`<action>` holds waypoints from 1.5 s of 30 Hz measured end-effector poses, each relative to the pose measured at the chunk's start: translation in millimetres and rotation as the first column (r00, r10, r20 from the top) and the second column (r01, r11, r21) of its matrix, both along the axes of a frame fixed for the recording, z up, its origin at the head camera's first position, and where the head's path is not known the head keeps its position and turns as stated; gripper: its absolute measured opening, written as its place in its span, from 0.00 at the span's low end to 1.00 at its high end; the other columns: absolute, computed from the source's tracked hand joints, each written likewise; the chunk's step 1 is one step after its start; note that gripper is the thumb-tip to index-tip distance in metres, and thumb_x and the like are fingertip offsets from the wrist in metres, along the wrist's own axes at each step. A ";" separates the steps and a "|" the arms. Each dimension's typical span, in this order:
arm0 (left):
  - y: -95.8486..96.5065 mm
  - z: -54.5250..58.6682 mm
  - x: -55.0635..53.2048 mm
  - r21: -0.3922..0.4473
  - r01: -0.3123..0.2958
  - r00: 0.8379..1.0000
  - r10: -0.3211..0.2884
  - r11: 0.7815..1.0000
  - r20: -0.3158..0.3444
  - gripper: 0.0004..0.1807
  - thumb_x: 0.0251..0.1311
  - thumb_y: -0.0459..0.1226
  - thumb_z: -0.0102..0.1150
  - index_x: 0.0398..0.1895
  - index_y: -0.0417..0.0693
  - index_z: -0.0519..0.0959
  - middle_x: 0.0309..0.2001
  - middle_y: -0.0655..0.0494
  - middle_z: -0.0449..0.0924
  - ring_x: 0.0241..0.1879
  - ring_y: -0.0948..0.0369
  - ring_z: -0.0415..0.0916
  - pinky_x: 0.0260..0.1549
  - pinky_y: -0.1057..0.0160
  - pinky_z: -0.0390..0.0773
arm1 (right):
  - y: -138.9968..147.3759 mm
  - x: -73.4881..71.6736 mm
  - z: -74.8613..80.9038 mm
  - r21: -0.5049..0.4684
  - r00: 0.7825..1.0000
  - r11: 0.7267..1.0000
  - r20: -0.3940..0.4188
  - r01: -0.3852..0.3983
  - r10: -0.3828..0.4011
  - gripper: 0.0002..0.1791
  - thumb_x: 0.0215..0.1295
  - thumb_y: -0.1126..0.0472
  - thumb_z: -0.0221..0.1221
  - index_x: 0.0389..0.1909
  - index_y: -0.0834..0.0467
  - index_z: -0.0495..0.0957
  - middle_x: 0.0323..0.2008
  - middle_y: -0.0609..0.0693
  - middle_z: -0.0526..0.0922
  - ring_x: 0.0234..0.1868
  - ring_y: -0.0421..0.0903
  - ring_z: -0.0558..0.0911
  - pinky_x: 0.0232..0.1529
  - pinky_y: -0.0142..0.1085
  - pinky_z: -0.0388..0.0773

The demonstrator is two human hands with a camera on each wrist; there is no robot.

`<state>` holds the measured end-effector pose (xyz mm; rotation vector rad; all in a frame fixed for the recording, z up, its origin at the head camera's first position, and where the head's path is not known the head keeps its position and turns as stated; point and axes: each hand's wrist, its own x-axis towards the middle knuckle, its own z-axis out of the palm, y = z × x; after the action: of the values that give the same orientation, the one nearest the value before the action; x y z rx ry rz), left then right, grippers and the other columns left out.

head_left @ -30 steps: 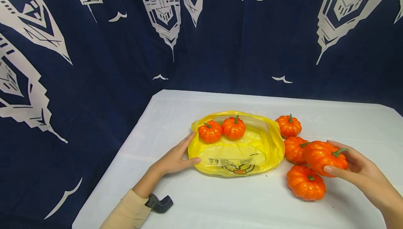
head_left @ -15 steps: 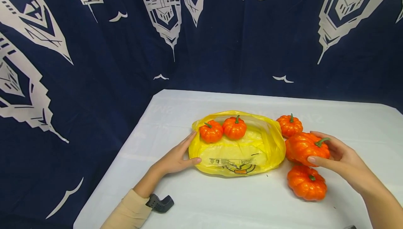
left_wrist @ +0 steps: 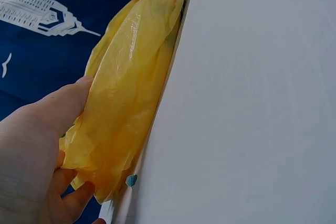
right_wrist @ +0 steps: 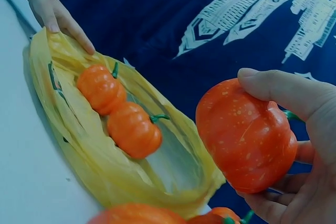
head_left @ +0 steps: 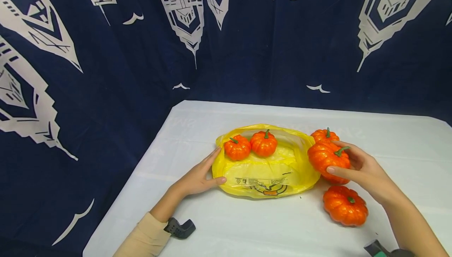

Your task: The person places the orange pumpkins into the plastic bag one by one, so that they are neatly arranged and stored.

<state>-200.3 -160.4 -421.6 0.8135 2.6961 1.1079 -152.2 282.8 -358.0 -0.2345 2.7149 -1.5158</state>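
An orange toy pumpkin [head_left: 326, 159] with a green stem is gripped by my right hand [head_left: 367, 172], thumb on the near side and fingers behind. It hangs at the right rim of the yellow plastic bag [head_left: 304, 178], largely hiding another pumpkin behind it. My left hand [head_left: 197, 176] rests against the bag's left side, fingers extended and thumb at the front rim. Inside the wide-mouthed bag, two pumpkins sit side by side, a left one [right_wrist: 101, 89] and a right one [right_wrist: 135, 130]. In the left wrist view, thumb and fingers touch the bag's yellow side [left_wrist: 126, 93].
One pumpkin [head_left: 345, 206] lies on the white table [head_left: 268, 225] in front of the right hand. Another pumpkin [head_left: 323, 134] stands behind the held one. A dark blue cloth [head_left: 247, 64] with white printed buildings hangs behind the table.
My right hand has carried the held pumpkin left and slightly back, from over the loose pumpkins to the bag's right rim. The left hand and the bag stay put.
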 end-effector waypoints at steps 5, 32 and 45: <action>-0.4 0.2 -0.5 -0.001 0.006 1.000 -0.006 1.000 -0.002 0.52 0.61 0.54 0.62 0.79 0.52 0.42 0.77 0.56 0.40 0.75 0.55 0.43 0.70 0.48 0.50 | -14.9 -5.8 5.2 0.011 1.000 1.000 0.024 0.001 -0.001 0.40 0.67 0.53 0.62 0.74 0.59 0.54 0.68 0.66 0.63 0.62 0.56 0.68 0.44 0.20 0.72; -0.8 -1.7 0.0 -0.013 0.001 1.000 -0.001 1.000 -0.005 0.52 0.61 0.54 0.62 0.79 0.52 0.42 0.77 0.56 0.40 0.75 0.55 0.43 0.70 0.48 0.50 | -80.3 -22.6 12.8 -0.009 0.971 0.993 0.208 0.120 -0.116 0.56 0.58 0.37 0.64 0.77 0.57 0.46 0.70 0.68 0.58 0.64 0.64 0.63 0.54 0.53 0.73; -0.5 -0.2 1.6 -0.011 0.001 1.000 -0.001 1.000 -0.018 0.51 0.61 0.54 0.62 0.79 0.52 0.44 0.77 0.54 0.41 0.74 0.53 0.44 0.69 0.46 0.52 | -104.3 -32.1 4.2 0.089 0.969 0.982 0.169 0.168 -0.181 0.58 0.60 0.37 0.62 0.76 0.65 0.42 0.71 0.71 0.54 0.68 0.70 0.58 0.65 0.64 0.56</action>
<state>-198.7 -160.9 -421.8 0.8269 2.7136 1.0903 -184.4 178.6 -353.8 0.1389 2.7025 -1.3938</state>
